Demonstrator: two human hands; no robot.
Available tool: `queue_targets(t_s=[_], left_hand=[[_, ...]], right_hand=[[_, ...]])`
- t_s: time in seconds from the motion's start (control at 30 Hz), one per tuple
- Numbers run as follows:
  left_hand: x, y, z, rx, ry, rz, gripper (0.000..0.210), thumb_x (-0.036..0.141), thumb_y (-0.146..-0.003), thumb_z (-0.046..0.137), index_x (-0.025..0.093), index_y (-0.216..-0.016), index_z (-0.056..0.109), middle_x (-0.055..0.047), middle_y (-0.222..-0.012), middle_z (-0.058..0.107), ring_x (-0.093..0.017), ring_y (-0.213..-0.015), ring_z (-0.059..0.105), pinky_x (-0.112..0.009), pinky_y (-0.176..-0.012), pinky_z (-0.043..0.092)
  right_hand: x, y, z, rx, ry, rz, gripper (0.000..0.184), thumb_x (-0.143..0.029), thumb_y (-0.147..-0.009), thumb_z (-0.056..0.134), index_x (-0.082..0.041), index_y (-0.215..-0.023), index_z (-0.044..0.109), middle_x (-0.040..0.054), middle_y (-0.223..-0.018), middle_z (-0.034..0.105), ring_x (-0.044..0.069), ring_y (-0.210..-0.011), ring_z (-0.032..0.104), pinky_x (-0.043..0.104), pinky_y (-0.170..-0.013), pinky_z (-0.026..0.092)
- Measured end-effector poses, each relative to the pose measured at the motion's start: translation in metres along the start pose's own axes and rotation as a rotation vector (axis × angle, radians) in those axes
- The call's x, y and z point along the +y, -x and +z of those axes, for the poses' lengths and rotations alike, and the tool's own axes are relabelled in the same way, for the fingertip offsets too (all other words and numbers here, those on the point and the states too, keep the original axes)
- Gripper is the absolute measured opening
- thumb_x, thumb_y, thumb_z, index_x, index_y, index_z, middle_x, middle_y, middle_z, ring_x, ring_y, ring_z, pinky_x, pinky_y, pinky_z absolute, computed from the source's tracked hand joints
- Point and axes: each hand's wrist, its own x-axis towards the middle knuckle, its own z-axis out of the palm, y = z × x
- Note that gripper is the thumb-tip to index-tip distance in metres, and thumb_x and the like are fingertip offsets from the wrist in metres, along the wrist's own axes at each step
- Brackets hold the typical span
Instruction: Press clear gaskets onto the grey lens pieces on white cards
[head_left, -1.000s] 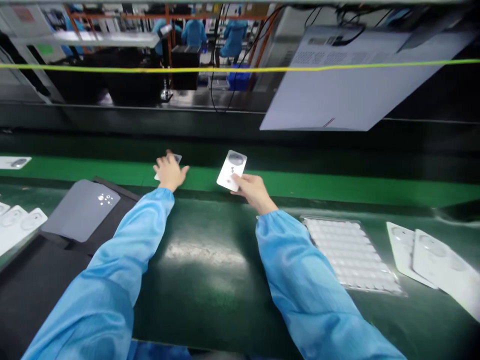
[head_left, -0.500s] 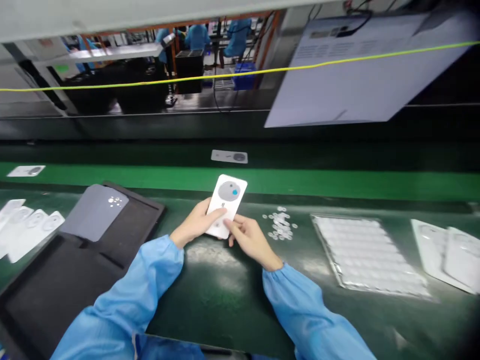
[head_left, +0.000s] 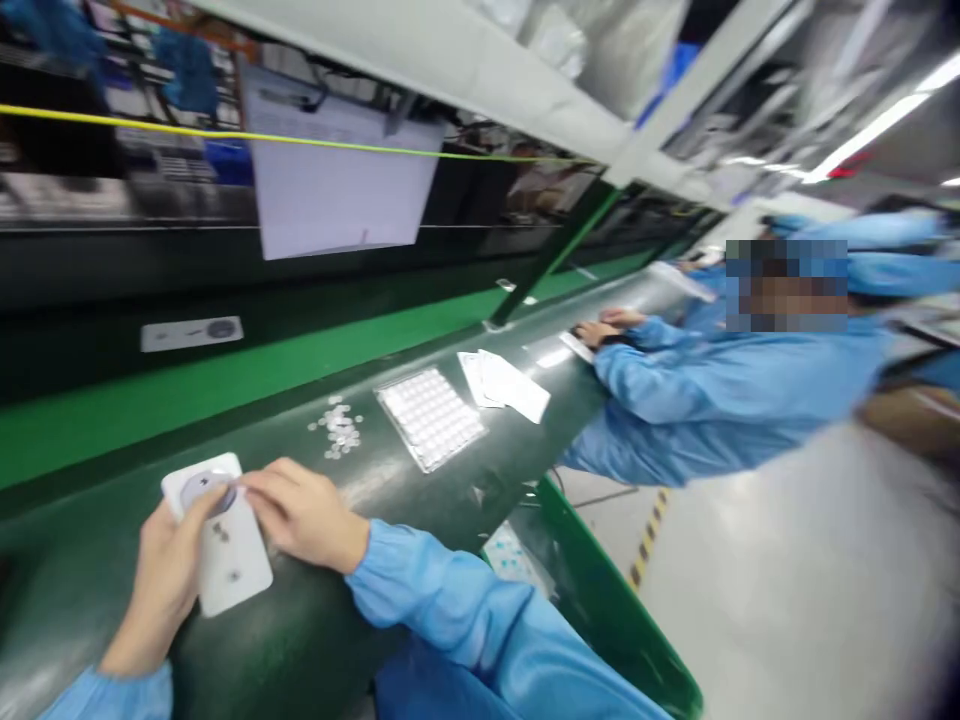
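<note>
My left hand (head_left: 169, 565) grips a white rectangular panel (head_left: 244, 570) by its left side, the thumb lying across the grey disc (head_left: 196, 484) near its top. Small dark marks run down the panel below the disc. At the panel's upper right edge, my right hand (head_left: 304, 510) pinches thumb and finger together beside the disc; whatever is between those fingertips is too small to make out. Small clear rings (head_left: 341, 430) lie in a loose pile beyond my right hand. Farther right is a clear sheet with rows of white round pieces (head_left: 433, 418).
More white panels (head_left: 517, 385) lie to the right. Another panel (head_left: 192, 333) rests on the green strip behind. Below the bench edge stands a green bin (head_left: 637, 625) holding a sheet with blue dots (head_left: 514, 555). A co-worker in blue (head_left: 742, 390) sits at the right.
My view has swung to the right, bringing the co-worker and bin into sight. My right hand has moved up to the disc end of the panel. The blue dot on the disc no longer shows.
</note>
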Motion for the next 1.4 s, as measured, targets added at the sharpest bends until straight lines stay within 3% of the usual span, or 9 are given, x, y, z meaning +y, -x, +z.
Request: queue_targets(t_s=[0.13,0.23,0.37,0.47,0.67,0.87,1.03,1.27,1.4], left_hand=[[-0.003,-0.009,-0.001,-0.004,-0.139,-0.043,0.047,0.043,-0.049,0.084,0.020,-0.089,0.072,0.001,-0.074,0.072,-0.020,-0.063,0.061,-0.026,-0.050,0.046],[-0.008,-0.006,-0.002,0.029,-0.176,0.041,0.045,0.043,-0.051,0.082,0.018,-0.088,0.072,-0.001,-0.076,0.072,-0.020,-0.066,0.061,-0.026,-0.053,0.046],[-0.015,0.002,0.000,-0.028,-0.191,0.247,0.033,0.043,-0.067,0.077,0.015,-0.083,0.073,-0.003,-0.075,0.072,-0.018,-0.068,0.062,-0.025,-0.059,0.046],[-0.019,0.003,0.000,-0.133,-0.129,0.306,0.030,0.042,-0.075,0.073,0.013,-0.086,0.072,-0.004,-0.079,0.072,-0.017,-0.069,0.063,-0.025,-0.062,0.048],[-0.025,0.007,-0.004,-0.250,-0.099,0.312,0.022,0.020,-0.074,0.067,0.014,-0.094,0.071,-0.003,-0.085,0.073,-0.018,-0.076,0.066,-0.025,-0.069,0.051],[-0.025,0.009,-0.004,-0.266,-0.085,0.270,0.021,0.017,-0.072,0.067,0.014,-0.092,0.072,-0.003,-0.082,0.072,-0.017,-0.072,0.065,-0.025,-0.065,0.050],[-0.026,0.006,-0.004,-0.281,0.019,0.182,0.022,0.022,-0.074,0.071,0.014,-0.095,0.073,-0.005,-0.088,0.076,-0.019,-0.075,0.069,-0.025,-0.064,0.052],[-0.022,0.010,-0.004,-0.355,0.095,0.089,0.030,0.028,-0.075,0.075,0.012,-0.101,0.072,-0.012,-0.099,0.079,-0.027,-0.085,0.077,-0.031,-0.070,0.059],[-0.018,0.012,-0.005,-0.361,0.097,0.085,0.036,0.031,-0.075,0.078,0.011,-0.105,0.071,-0.015,-0.103,0.078,-0.029,-0.086,0.077,-0.034,-0.069,0.061]], right_hand=[[0.008,-0.013,0.006,-0.131,0.329,-0.067,0.032,-0.031,-0.106,0.046,-0.029,-0.132,0.065,0.0020,-0.113,0.070,0.012,-0.091,0.069,0.020,-0.069,0.055],[0.009,-0.010,0.011,-0.123,0.378,-0.114,0.033,-0.028,-0.105,0.050,-0.029,-0.134,0.066,0.0021,-0.112,0.071,0.014,-0.094,0.069,0.022,-0.072,0.055],[0.008,-0.001,0.010,-0.054,0.256,-0.118,0.032,-0.018,-0.100,0.056,-0.025,-0.127,0.071,0.0066,-0.112,0.072,0.018,-0.099,0.068,0.026,-0.084,0.056],[0.011,0.001,0.008,-0.021,0.131,-0.085,0.032,-0.015,-0.101,0.053,-0.026,-0.121,0.075,0.0078,-0.108,0.073,0.019,-0.097,0.069,0.029,-0.084,0.056],[0.010,0.001,0.008,-0.006,0.042,-0.028,0.024,-0.026,-0.103,0.054,-0.025,-0.106,0.078,0.0080,-0.103,0.075,0.021,-0.094,0.071,0.033,-0.082,0.057],[0.007,-0.004,0.013,-0.031,0.109,0.017,0.023,-0.027,-0.104,0.048,-0.021,-0.100,0.070,0.0092,-0.102,0.071,0.020,-0.088,0.068,0.029,-0.072,0.053],[0.009,-0.004,0.012,0.010,-0.357,0.252,0.022,-0.039,-0.101,0.053,-0.020,-0.096,0.062,0.0062,-0.091,0.064,0.017,-0.075,0.063,0.029,-0.066,0.052],[0.009,0.007,-0.018,0.156,-0.674,0.559,0.038,-0.056,-0.086,0.072,-0.020,-0.094,0.063,-0.0026,-0.063,0.055,0.012,-0.056,0.051,0.026,-0.054,0.043],[0.023,0.051,-0.077,0.250,-0.653,0.637,0.036,-0.055,-0.083,0.076,-0.021,-0.087,0.067,-0.0022,-0.060,0.053,0.012,-0.054,0.048,0.027,-0.050,0.040]])
